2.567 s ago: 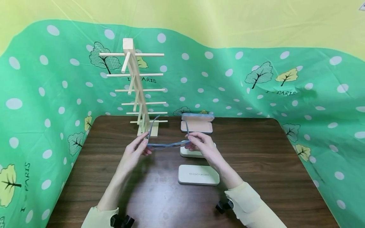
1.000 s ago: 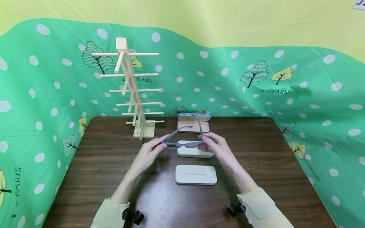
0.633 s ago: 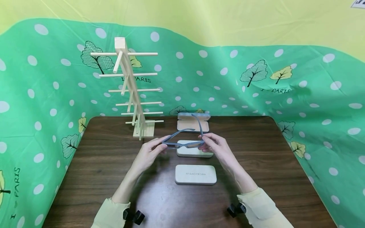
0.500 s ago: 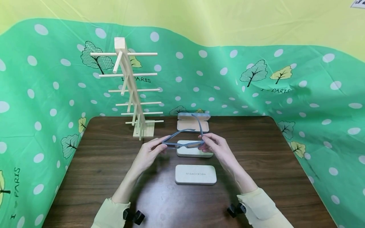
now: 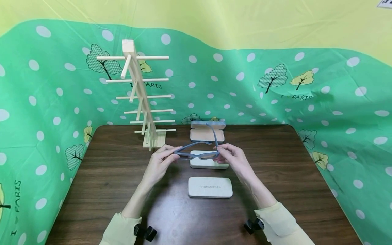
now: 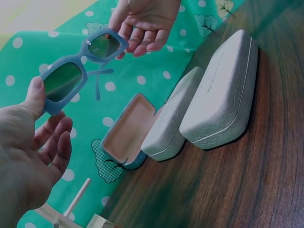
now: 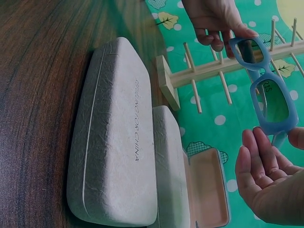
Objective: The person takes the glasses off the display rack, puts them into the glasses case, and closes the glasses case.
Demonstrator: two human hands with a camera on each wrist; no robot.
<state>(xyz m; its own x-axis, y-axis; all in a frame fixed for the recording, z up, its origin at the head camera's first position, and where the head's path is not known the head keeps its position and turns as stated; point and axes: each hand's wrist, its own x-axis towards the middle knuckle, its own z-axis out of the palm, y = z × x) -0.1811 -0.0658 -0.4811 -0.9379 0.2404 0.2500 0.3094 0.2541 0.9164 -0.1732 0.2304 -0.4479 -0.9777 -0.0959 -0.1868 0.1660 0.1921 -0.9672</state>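
A pair of blue-framed sunglasses (image 5: 196,156) is held up above the table between both hands, lenses toward me and temples pointing away. My left hand (image 5: 157,165) pinches one end of the frame near its hinge, thumb in front. At the opposite end, my right hand (image 5: 233,159) grips the other corner by thumb and fingers. The left temple angles inward behind the lenses, while the right one points up and back. Dark greenish lenses (image 6: 63,81) show in the left wrist view. Behind and below the frame lies a closed white glasses case (image 5: 202,164).
A second closed white case (image 5: 210,188) with printed lettering lies nearer. An open case (image 5: 207,135) with pale lining stands at the table's back. The wooden peg rack (image 5: 141,92) rises at back left. Patterned green cloth (image 5: 232,81) hangs behind the dark wooden table (image 5: 284,170).
Both hands have shifted the sunglasses rightward in the head view since the earliest frame. The left temple has swung inward, dropping slightly lower in the last second. The cases have stayed put.
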